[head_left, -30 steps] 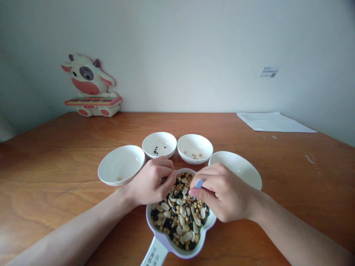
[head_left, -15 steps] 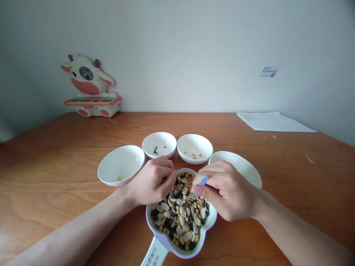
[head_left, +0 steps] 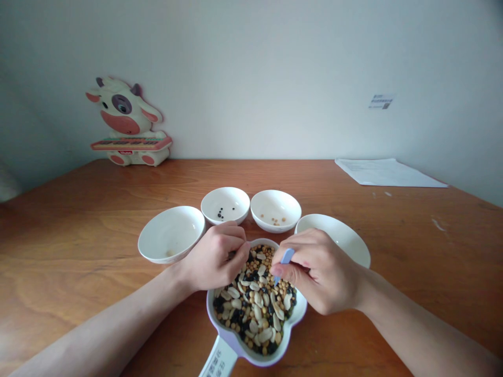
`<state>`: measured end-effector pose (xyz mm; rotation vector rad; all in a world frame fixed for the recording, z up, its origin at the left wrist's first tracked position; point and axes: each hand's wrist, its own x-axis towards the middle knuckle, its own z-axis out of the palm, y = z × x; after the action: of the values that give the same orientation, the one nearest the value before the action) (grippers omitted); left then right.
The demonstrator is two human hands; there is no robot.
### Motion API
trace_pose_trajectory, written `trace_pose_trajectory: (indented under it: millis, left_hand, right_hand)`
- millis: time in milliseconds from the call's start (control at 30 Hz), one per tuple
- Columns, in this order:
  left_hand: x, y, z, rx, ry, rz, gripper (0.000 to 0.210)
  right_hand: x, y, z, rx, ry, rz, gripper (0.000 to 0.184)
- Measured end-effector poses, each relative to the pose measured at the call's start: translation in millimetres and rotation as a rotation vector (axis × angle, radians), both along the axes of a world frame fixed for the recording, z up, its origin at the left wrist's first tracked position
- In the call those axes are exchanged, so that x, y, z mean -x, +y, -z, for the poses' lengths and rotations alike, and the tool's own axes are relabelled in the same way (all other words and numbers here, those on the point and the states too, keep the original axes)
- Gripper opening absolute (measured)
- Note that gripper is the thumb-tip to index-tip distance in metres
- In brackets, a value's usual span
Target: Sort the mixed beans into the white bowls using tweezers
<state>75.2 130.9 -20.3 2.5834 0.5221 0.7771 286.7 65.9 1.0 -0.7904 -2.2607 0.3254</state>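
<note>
A purple-and-white lobed pan (head_left: pixel 295 323) full of mixed peanuts (head_left: pixel 265 334), yellow beans and black beans stands in front of me. My left hand (head_left: pixel 222 252) is curled closed over the pan's upper left edge; its fingers hide whatever it may grip there. My right hand (head_left: pixel 320 269) is above the pan's right side, pinching small blue plastic tweezers (head_left: pixel 287 256). Their lower tip points down among the beans. Whether the tip holds a bean cannot be made out.
Behind the pan stand white bowls: a left bowl (head_left: pixel 157 235) with a pale piece, one with black beans (head_left: pixel 236 196), one with yellow beans (head_left: pixel 271 199), and a right bowl (head_left: pixel 349 235) partly behind my hand. A cow toy (head_left: pixel 129 120) and paper (head_left: pixel 389 173) sit farther back.
The tweezers and my right hand have shifted very slightly. My left hand, the pan and the bowls look the same.
</note>
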Motion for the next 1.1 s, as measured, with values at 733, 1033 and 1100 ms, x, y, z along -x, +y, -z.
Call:
trace_pose_trajectory:
  millis: [733, 1033, 1100]
  left_hand:
    - [2, -1, 0.7, -0.01, 0.019, -0.003, 0.04]
    - [2, -1, -0.4, -0.004, 0.009, -0.005, 0.041]
    - [1, -1, -0.8, -0.01, 0.012, -0.004, 0.041]
  right_hand:
    - [-52, 7, -30.0, -0.268, 0.053, 0.466, 0.028]
    - [-53, 20, -15.9, -0.22, -0.173, 0.493, 0.036]
    - [-52, 20, -16.0, -0.224, -0.171, 0.497, 0.036]
